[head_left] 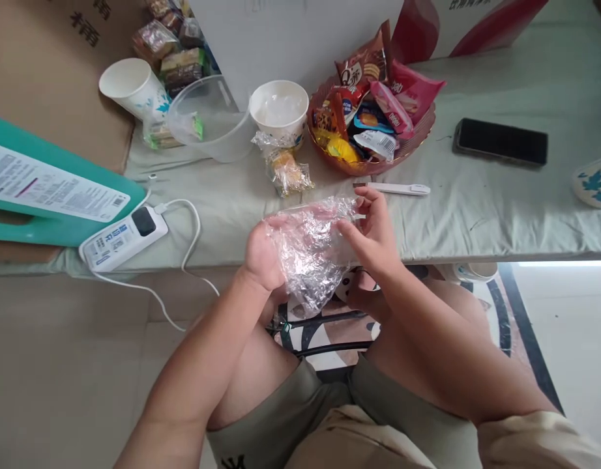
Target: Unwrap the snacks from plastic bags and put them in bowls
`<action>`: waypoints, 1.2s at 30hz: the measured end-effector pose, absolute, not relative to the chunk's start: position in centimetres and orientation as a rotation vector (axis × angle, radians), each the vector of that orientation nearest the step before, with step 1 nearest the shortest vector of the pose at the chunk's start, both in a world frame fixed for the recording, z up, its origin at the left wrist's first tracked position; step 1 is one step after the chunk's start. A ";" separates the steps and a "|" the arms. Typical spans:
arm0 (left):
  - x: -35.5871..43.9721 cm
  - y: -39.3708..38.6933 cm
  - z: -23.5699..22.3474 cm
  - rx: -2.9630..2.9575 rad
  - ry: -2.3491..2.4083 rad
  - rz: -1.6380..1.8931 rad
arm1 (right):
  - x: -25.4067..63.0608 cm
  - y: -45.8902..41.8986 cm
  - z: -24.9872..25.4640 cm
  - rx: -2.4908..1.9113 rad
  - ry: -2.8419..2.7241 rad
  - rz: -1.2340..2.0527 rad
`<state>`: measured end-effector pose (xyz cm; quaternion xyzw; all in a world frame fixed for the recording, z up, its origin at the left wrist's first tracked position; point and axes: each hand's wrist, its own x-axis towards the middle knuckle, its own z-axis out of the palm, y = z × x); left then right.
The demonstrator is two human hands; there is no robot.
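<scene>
My left hand and my right hand meet just below the table's front edge, above my knees. Both are closed on a crumpled clear plastic glove or bag. The plastic covers the left hand's fingers, and the right hand pinches its upper right edge with thumb and fingers. Just behind it on the table lies a small wrapped snack in clear film.
On the grey-green tablecloth stand a red bowl of packaged snacks, a paper cup, a clear plastic tub, a second paper cup, a white pen-like stick, a black phone, a white charger with cable and a teal board.
</scene>
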<state>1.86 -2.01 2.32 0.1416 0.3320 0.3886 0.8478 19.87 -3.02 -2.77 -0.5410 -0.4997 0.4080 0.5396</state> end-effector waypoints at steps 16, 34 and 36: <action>1.5 -0.7 -0.6 0.795 0.836 0.719 | 20.9 -2.5 -0.6 -1.588 -1.120 1.056; -0.6 0.2 0.6 0.836 1.048 0.894 | 22.0 -3.1 -1.6 -1.162 -0.948 1.446; -0.8 0.4 0.6 0.807 1.012 0.915 | 22.0 -3.0 -1.6 -1.166 -0.924 1.399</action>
